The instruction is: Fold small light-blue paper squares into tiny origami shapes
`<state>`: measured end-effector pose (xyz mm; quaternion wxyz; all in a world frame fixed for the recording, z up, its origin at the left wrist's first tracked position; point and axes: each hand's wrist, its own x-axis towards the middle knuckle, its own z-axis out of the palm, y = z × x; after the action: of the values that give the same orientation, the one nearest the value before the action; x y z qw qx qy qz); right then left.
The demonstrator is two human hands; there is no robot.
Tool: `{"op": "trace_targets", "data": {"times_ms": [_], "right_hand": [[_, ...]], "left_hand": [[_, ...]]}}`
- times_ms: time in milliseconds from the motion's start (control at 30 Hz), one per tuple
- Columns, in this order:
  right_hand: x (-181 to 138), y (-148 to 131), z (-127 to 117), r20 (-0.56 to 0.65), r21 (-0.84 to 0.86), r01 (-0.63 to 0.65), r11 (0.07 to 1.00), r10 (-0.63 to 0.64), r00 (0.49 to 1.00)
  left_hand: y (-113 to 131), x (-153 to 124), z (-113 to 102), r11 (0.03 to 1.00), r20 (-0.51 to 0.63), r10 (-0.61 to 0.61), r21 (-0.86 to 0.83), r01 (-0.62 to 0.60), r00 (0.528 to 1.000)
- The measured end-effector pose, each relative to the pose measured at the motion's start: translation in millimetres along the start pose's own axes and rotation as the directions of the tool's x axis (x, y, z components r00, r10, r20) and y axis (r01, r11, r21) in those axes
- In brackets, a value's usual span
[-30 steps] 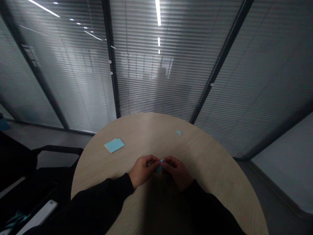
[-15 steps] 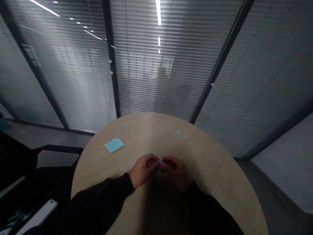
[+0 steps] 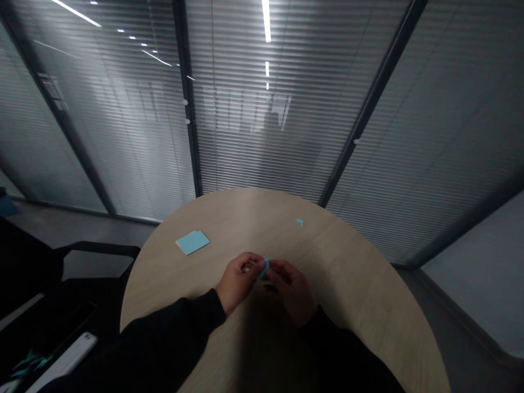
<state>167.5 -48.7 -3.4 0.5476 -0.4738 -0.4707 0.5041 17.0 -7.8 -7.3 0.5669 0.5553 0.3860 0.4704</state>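
Note:
A small folded piece of light-blue paper [image 3: 264, 268] is pinched between my two hands, just above the round wooden table [image 3: 254, 213]. My left hand [image 3: 239, 278] is closed on its left side, thumb and forefinger pressed together. From the other side, the fingers of my right hand [image 3: 292, 289] are closed on the paper too. The fingers cover much of it, so its full shape is hidden. Farther off to the left lies a stack of light-blue paper sheets [image 3: 193, 242]. Beyond my right hand, a tiny folded blue paper piece [image 3: 299, 222] rests near the table's far edge.
Left of the table stands a black chair [image 3: 98, 248] with an armrest close to the table edge. A white phone-like object [image 3: 67, 360] lies on the chair at lower left. Glass panels with blinds [image 3: 266, 136] rise right behind the table.
The folded paper has turned more upright between my fingertips and shows more of itself. Both hands have shifted slightly. The paper stack and small blue piece stay put.

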Motion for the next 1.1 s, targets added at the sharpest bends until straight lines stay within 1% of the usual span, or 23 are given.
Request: {"op": "trace_targets", "data": {"times_ms": [133, 267, 333, 400, 467, 567, 633, 700, 833, 900, 967, 1033, 1100], "right_hand": [[2, -1, 1, -0.033, 0.000, -0.017, 1.000, 0.017, 0.999], [2, -2, 3, -0.006, 0.042, -0.071, 0.997, 0.071, 0.997], [1, -1, 3, -0.018, 0.014, -0.064, 0.998, 0.065, 0.998], [1, 0, 2, -0.024, -0.067, -0.019, 0.998, 0.018, 1.000], [0, 2, -1, 0.006, -0.162, 0.048, 0.986, -0.047, 0.999], [0, 2, -5, 0.035, -0.280, 0.110, 0.954, -0.104, 0.994], [-1, 0, -7, 0.039, -0.352, 0.124, 0.928, -0.118, 0.992], [-2, -3, -8, 0.058, -0.412, 0.150, 0.898, -0.139, 0.989], [-4, -8, -8, 0.091, -0.491, 0.194, 0.849, -0.171, 0.981], [-5, -9, -7, 0.101, -0.508, 0.193, 0.840, -0.165, 0.981], [-5, -9, -6, 0.106, -0.521, 0.192, 0.832, -0.160, 0.981], [-6, -9, -6, 0.114, -0.539, 0.198, 0.819, -0.162, 0.980], [-6, -9, -5, 0.120, -0.552, 0.206, 0.808, -0.168, 0.979]], "left_hand": [[3, -1, 1, 0.993, 0.019, -0.037, -0.110, 0.039, 0.999], [6, -3, 4, 0.972, 0.062, -0.064, -0.223, 0.076, 0.996], [7, -4, 5, 0.967, 0.066, -0.073, -0.241, 0.087, 0.995], [6, -3, 5, 0.974, 0.061, -0.078, -0.207, 0.089, 0.995], [5, -2, 2, 0.989, 0.066, -0.050, -0.134, 0.059, 0.997], [6, 0, -3, 0.997, 0.092, 0.068, 0.039, -0.072, 0.993], [8, 2, -8, 0.971, 0.106, 0.144, 0.179, -0.162, 0.984], [13, 3, -12, 0.932, 0.144, 0.217, 0.263, -0.249, 0.966], [19, 4, -18, 0.877, 0.219, 0.296, 0.323, -0.355, 0.930], [20, 4, -20, 0.868, 0.240, 0.308, 0.326, -0.375, 0.921], [19, 4, -21, 0.872, 0.243, 0.302, 0.319, -0.370, 0.922], [19, 3, -20, 0.896, 0.227, 0.268, 0.298, -0.329, 0.936], [18, 3, -18, 0.938, 0.207, 0.194, 0.248, -0.243, 0.959]]}}
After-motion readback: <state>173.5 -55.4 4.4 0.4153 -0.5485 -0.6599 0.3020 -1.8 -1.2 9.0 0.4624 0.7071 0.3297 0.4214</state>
